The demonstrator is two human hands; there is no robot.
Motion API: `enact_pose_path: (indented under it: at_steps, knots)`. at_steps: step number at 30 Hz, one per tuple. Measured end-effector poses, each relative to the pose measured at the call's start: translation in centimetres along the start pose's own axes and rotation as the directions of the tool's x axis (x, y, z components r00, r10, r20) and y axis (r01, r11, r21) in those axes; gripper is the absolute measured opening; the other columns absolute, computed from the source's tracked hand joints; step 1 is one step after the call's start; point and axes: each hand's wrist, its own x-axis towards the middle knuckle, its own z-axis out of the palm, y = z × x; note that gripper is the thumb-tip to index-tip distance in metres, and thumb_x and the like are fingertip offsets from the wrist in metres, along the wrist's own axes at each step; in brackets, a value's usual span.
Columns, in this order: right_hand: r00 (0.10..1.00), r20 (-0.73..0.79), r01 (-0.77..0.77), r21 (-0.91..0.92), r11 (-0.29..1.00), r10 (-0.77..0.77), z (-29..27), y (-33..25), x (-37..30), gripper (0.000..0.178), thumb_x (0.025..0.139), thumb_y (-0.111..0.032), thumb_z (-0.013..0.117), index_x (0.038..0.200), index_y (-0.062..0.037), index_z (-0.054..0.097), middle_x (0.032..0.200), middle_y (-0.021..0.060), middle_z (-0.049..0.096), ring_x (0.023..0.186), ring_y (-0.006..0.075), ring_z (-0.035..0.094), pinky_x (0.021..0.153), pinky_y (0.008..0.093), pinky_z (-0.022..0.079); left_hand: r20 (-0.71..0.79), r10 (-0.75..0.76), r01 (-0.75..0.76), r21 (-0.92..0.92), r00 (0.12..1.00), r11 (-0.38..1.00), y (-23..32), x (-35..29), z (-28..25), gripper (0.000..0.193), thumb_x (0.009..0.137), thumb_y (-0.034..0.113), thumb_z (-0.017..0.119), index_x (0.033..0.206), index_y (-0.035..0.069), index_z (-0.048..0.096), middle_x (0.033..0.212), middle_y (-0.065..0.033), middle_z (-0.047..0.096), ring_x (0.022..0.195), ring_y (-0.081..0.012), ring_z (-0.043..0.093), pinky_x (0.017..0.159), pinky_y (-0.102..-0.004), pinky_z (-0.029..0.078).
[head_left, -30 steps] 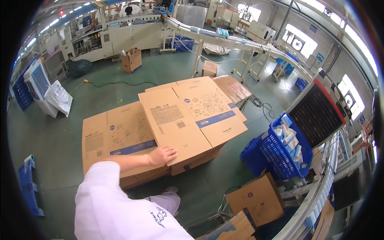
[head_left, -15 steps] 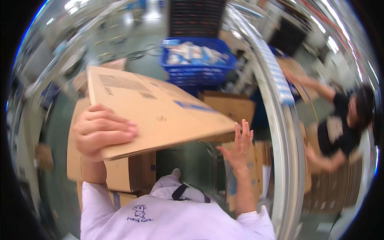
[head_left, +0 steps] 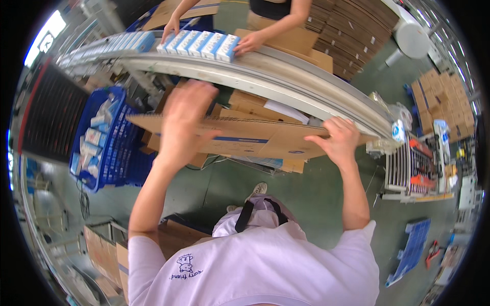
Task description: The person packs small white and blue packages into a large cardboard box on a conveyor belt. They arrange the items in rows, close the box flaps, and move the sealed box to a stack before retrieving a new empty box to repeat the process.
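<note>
A flat, folded cardboard box [head_left: 278, 143] with a blue stripe is held on edge in front of me, just below the conveyor rail. My right hand [head_left: 339, 138] grips its right part, thumb on the near face and fingers over the top edge. At the left part of the cardboard my left hand [head_left: 184, 122] is blurred by motion. Its thumb is spread and its fingers reach up past the top edge, so it looks open. Whether it touches the cardboard is hard to tell.
Beyond the conveyor [head_left: 286, 76], a co-worker's hands hold a row of small blue-and-white cartons [head_left: 199, 45]. A blue basket [head_left: 109, 153] of similar cartons stands at left beside a black rack [head_left: 51, 115]. An open cardboard box [head_left: 104, 250] sits lower left; a blue pallet [head_left: 411, 250] lies right.
My view has turned right toward the conveyor and the co-worker. The cardboard has swung upright on edge; my right hand has closed on it, and my left hand has left its earlier grip.
</note>
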Motion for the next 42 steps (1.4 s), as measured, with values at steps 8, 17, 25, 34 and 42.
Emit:
enact_pose_path:
  at_steps: [8,17,25,34,42]
  knots:
    - [0.963,-0.077,-0.256,0.051,0.965,0.259,5.2,2.7,-0.5,0.034,0.077,-0.037,0.060,0.059,-0.0077,0.059,0.053,0.0020,0.050,0.061,0.0198,0.052,0.064,0.0318,0.037,0.752,0.334,0.100,-0.466,0.569,0.879,-2.0,5.6,6.1,0.051,0.075,0.007,0.062,0.123,0.001,0.046,0.107,-0.0161,0.057,0.099,-0.0294,0.054,0.085,-0.0345,0.043]
    - [0.625,-0.332,-0.702,0.157,0.694,0.707,8.8,-0.9,-1.8,0.078,0.084,-0.041,0.049,0.139,0.0006,0.013,0.142,0.0308,-0.004,0.134,0.0417,0.000,0.104,0.0550,0.004,0.909,0.259,0.712,-0.418,0.328,0.565,-8.9,6.9,9.9,0.056,0.083,0.045,0.058,0.122,0.006,0.052,0.120,-0.0096,0.055,0.113,-0.0197,0.047,0.099,-0.0326,0.033]
    - [0.676,0.123,-0.409,0.883,0.232,0.726,3.8,0.0,-1.1,0.099,0.060,-0.002,0.061,0.141,-0.0029,0.004,0.145,0.0206,0.010,0.134,0.0291,0.017,0.106,0.0386,0.020,0.680,-0.031,0.215,-0.188,0.732,0.958,-15.3,10.3,5.7,0.018,0.077,0.016,0.060,0.089,0.002,0.063,0.072,-0.0139,0.062,0.069,-0.0223,0.061,0.064,-0.0326,0.046]
    - [0.679,0.729,-0.274,0.136,0.952,0.091,12.9,1.3,-0.5,0.075,0.084,-0.054,0.043,0.139,-0.0065,0.024,0.148,0.0106,0.013,0.137,0.0230,0.006,0.109,0.0482,0.007,0.066,0.513,-0.381,-0.590,0.856,0.712,-8.7,8.9,19.7,0.051,0.070,-0.009,0.045,0.118,0.007,0.049,0.130,-0.0106,0.044,0.118,-0.0283,0.043,0.096,-0.0384,0.036]
    - [0.746,0.652,-0.287,0.134,0.949,0.134,1.0,-11.8,2.6,0.038,0.079,-0.031,0.061,0.104,-0.0036,0.057,0.078,0.0128,0.063,0.070,0.0297,0.062,0.066,0.0426,0.050,0.466,0.603,-0.695,0.037,0.648,0.718,-7.9,8.3,27.2,0.049,0.083,0.018,0.048,0.131,0.017,0.041,0.144,-0.0034,0.024,0.134,-0.0251,0.018,0.110,-0.0448,0.012]
